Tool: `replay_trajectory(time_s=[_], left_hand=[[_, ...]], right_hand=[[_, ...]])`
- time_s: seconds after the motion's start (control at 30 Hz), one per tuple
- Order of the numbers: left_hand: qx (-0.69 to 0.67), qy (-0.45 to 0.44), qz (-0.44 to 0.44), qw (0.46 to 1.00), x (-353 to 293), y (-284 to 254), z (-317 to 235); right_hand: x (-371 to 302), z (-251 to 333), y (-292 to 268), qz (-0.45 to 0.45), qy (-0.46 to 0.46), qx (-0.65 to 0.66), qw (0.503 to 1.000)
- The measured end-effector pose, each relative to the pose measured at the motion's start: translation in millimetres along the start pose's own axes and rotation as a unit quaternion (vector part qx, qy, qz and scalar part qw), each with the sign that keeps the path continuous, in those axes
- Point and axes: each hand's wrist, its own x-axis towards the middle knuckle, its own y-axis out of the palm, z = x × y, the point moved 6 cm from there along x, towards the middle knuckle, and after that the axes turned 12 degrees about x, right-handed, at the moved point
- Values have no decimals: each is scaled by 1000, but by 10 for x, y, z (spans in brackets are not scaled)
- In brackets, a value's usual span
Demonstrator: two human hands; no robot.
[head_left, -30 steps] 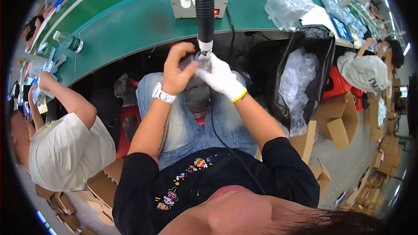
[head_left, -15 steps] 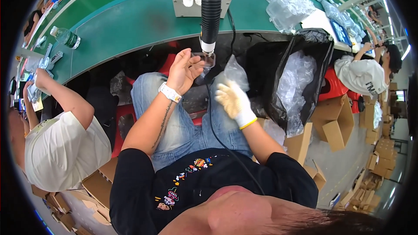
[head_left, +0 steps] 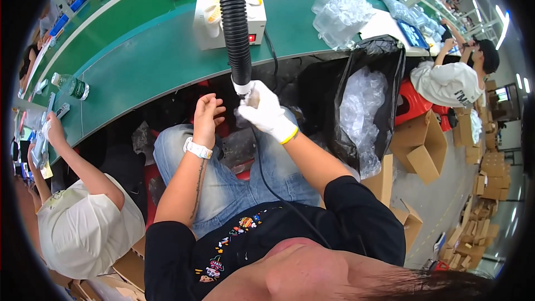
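A black ribbed hose [head_left: 233, 28] hangs down in front of me and ends in a white collar [head_left: 241, 87]. My right hand [head_left: 264, 112], in a white glove with a yellow cuff, is up against the hose just below this collar. Its fingers are curled together, and what lies inside them is hidden. To the left of the hose, my bare left hand [head_left: 207, 118] is raised over my lap with its fingers apart and nothing visible in them. A white watch [head_left: 198, 147] is on that wrist. A thin black cable [head_left: 261, 170] runs down past my right hand across my lap.
A green worktable [head_left: 134, 58] curves ahead, bearing a white box-shaped device [head_left: 203, 25], a plastic bottle [head_left: 71, 86] and clear plastic pieces [head_left: 341, 11]. To the right hangs a black bag [head_left: 390, 61] of clear plastic. Co-workers sit on both sides; cardboard boxes [head_left: 421, 147] stand at right.
My right hand has risen from my lap to the hose end. My left hand has drawn back from it, and the clear plastic piece it held there no longer shows. The view has shifted.
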Motion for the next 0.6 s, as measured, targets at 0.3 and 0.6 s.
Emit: replay_trajectory(time_s=[0.3,0.6], left_hand=[[21,52,39,998,-80,-56,-199],[450,464,-252,720,-172,-437,-1554]], right_hand=[[-387,-826,-666,-38,153,-188,969],[-371,-848,-773,-19,175,-275,945]])
